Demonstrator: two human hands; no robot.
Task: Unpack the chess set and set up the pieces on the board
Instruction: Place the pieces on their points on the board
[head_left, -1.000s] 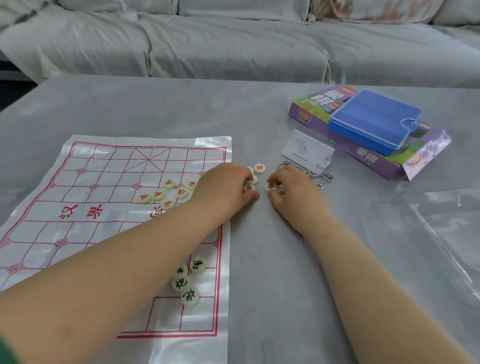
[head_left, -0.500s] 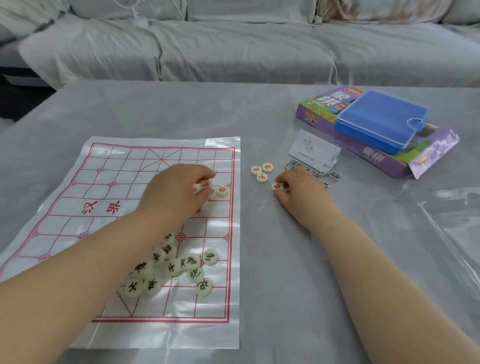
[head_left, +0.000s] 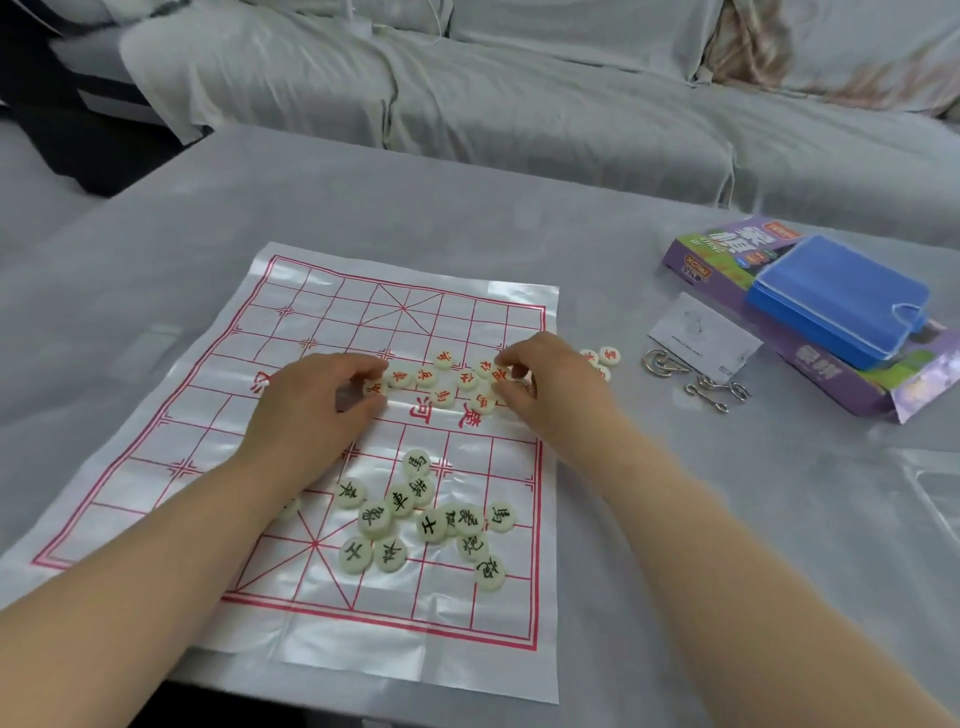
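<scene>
Looking down through the head view: finds both hands over the middle band of the board (head_left: 363, 613), among the red pieces (head_left: 425, 378). Places the right hand (head_left: 556, 389), off the sheet half a second ago, at the board's right edge, fingers curled and pinching a red disc. Shows the left hand (head_left: 311, 410) shifted leftward, pinching another. Leaves three strays (head_left: 609, 355) on the table (head_left: 675, 519) just beside the board; keeps the black pieces (head_left: 431, 525) heaped nearer. Indicates gathering and sorting, not yet placement on starting points.
</scene>
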